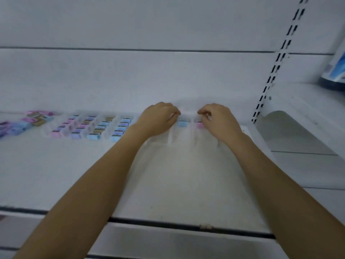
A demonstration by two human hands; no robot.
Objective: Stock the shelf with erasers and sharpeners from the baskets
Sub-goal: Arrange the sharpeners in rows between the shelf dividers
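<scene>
We are working with both forearms bare, uncovered as far back from our left hand (158,119) and our right hand (219,121) as we are seeing. Both hands are going bare too; finer detail on the fingers is blurring out.

A single wide-angle view comes from the person's head, facing forward and down onto the white shelf (56,174) from above its front edge. It sits close: both forearms run up from the bottom corners, and the left hand (158,118) and right hand (218,120) meet near mid-frame. The back panel (130,25) fills the top; the slotted upright (276,68) leans at right, perhaps bent by the lens.
</scene>
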